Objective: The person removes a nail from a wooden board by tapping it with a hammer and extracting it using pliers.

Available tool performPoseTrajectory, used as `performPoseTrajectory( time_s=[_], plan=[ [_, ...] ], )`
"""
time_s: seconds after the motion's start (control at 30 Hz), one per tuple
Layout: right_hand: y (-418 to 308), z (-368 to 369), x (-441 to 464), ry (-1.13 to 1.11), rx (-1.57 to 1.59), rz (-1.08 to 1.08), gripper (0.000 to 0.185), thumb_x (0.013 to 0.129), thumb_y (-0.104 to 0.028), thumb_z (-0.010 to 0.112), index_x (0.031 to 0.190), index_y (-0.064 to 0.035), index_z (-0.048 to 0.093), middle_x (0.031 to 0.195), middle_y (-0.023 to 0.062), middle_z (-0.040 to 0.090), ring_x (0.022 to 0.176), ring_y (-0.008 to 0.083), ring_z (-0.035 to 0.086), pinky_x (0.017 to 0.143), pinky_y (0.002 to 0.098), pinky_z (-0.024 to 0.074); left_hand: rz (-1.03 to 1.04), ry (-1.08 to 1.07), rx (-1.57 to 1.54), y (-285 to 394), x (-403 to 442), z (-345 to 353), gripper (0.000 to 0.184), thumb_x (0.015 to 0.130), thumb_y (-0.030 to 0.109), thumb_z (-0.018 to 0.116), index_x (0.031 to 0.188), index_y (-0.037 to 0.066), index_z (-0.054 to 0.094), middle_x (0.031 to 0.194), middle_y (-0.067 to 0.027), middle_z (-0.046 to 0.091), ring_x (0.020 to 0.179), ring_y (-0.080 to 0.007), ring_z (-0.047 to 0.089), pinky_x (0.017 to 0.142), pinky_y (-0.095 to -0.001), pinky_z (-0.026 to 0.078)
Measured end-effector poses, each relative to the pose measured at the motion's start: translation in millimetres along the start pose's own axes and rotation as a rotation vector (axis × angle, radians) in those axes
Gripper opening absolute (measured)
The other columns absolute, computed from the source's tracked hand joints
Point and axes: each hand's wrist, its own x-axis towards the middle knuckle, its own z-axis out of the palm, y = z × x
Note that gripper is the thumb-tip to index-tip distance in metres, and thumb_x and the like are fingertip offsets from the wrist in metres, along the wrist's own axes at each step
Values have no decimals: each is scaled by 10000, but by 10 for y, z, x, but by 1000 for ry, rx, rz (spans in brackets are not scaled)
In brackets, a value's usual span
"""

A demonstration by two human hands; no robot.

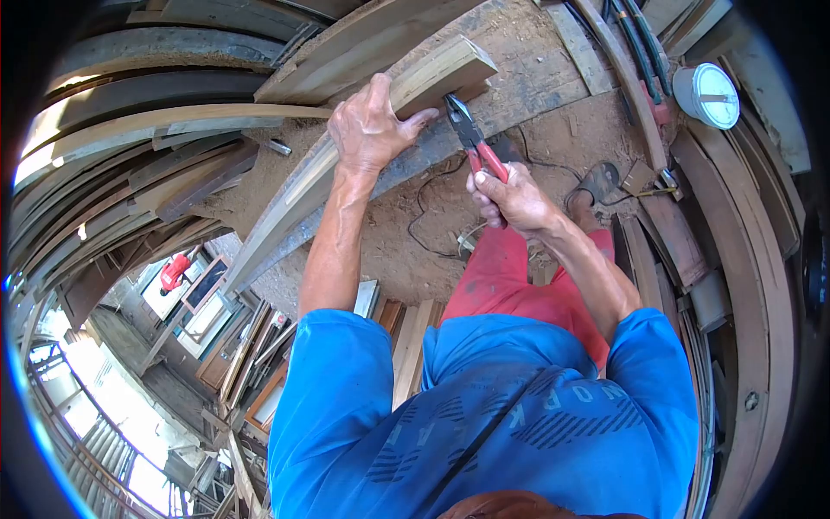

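Note:
My left hand (370, 128) is wrapped over a long wooden beam (441, 76), fingers on its far side and thumb on the near face. In my right hand (512, 195) is a pair of pliers (478, 147) with red handles and a dark metal head. The pliers' jaws touch or nearly touch the beam's near face close to its end; whether they grip anything there is too small to tell. The beam stretches from the upper middle down to the lower left, along a dusty workbench (553, 91).
Stacked boards (173, 108) fill the left, and more planks (735, 233) stand at the right. A white bucket (707, 95) sits at the upper right near long-handled cutters (644, 43). A dark cable (421, 208) lies on the dirt floor. A person in red (175, 272) is far off.

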Motion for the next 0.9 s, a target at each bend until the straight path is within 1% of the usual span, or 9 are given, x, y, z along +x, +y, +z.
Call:
performPoseTrajectory(
  time_s=[0.17, 0.3, 0.33, 0.43, 0.57, 0.67, 0.77, 0.8, 0.9],
  plan=[
    [3, 159, -39, -123, 342, 63, 287, 1104, -346, 633, 1031, -69, 608, 741, -44, 516, 573, 63, 470, 496, 247, 412, -23, -26, 1, 42, -12, -19, 699, 642, 547, 979, 1034, 69, 652, 842, -157, 765, 760, -369, 764, 647, -458, 603],
    [-14, -92, 3, 27, -278, -103, 322, 1084, -383, 664, 1079, -68, 596, 765, -51, 509, 588, 62, 450, 518, 243, 409, 7, -2, -9, 12, 0, 22, 729, 664, 624, 952, 997, 72, 611, 849, -156, 768, 768, -377, 768, 615, -472, 590],
    [-80, -20, -41, 79, -285, -37, 316, 1092, -380, 650, 1085, -68, 599, 765, -49, 511, 589, 61, 454, 521, 240, 413, 4, -4, -5, 10, 1, 20, 729, 664, 623, 952, 999, 73, 611, 851, -156, 768, 771, -376, 768, 617, -472, 590],
    [13, 92, -31, -143, 263, 59, 307, 1102, -373, 634, 1091, -68, 603, 765, -49, 512, 593, 56, 453, 523, 241, 420, -5, -27, -9, 6, -28, 11, 728, 668, 624, 950, 1003, 75, 609, 858, -154, 771, 780, -374, 770, 623, -471, 591],
    [-44, 168, -62, -155, 400, 90, 265, 1099, -317, 644, 1043, -61, 603, 759, -52, 510, 583, 54, 458, 509, 238, 419, -10, -39, -1, 6, -12, -2, 725, 675, 624, 947, 1006, 78, 602, 863, -152, 772, 783, -376, 769, 622, -473, 591],
    [-40, -6, -30, 81, -260, -73, 241, 1101, -300, 632, 1038, -68, 605, 743, -49, 513, 565, 54, 454, 502, 238, 418, -5, -28, -14, -10, -12, 24, 725, 680, 625, 944, 1005, 79, 595, 860, -153, 771, 780, -381, 767, 620, -473, 590],
    [-59, 33, -57, 32, -48, 7, 234, 1104, -295, 615, 1035, -71, 608, 730, -45, 515, 550, 56, 448, 497, 239, 412, -1, -26, -2, 9, -12, 1, 721, 679, 615, 950, 999, 78, 591, 858, -153, 771, 776, -383, 765, 619, -473, 589],
    [-44, 38, -63, -115, 157, 57, 329, 1079, -396, 670, 1068, -74, 603, 766, -54, 513, 605, 57, 461, 526, 239, 416, -3, -29, 0, 13, -17, 2, 720, 679, 615, 950, 995, 77, 591, 857, -153, 770, 775, -383, 764, 619, -473, 590],
    [23, 89, -37, -181, 305, 56, 317, 1081, -387, 668, 1071, -77, 606, 771, -56, 517, 610, 52, 465, 527, 235, 419, -1, -27, 0, -2, -8, -3, 714, 677, 611, 952, 980, 75, 592, 851, -152, 769, 769, -382, 762, 619, -473, 589]
  ],
)
